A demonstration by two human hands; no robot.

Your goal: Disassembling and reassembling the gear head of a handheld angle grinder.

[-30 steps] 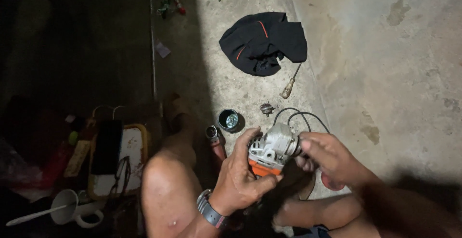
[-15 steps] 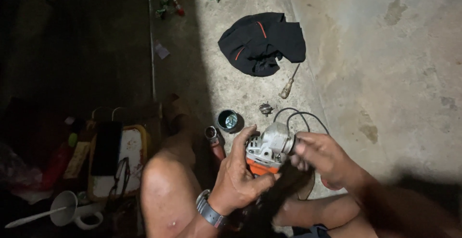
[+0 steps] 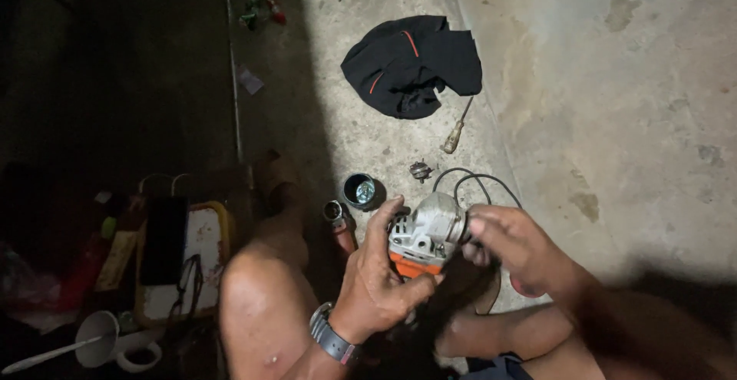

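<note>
L hand [image 3: 384, 272] grips the grinder [image 3: 421, 236] over the lap, R hand [image 3: 510, 246] pinches its front end, w/ maybe a small part that could slip & roll away on the floor [image 3: 614, 119].

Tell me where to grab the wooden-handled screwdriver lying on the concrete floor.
Take the wooden-handled screwdriver by its thick handle at the lower end, coming straight down from above. It lies flat and diagonal on the concrete floor, thin shaft pointing up toward the black cloth; the handle end looks free all round.
</note>
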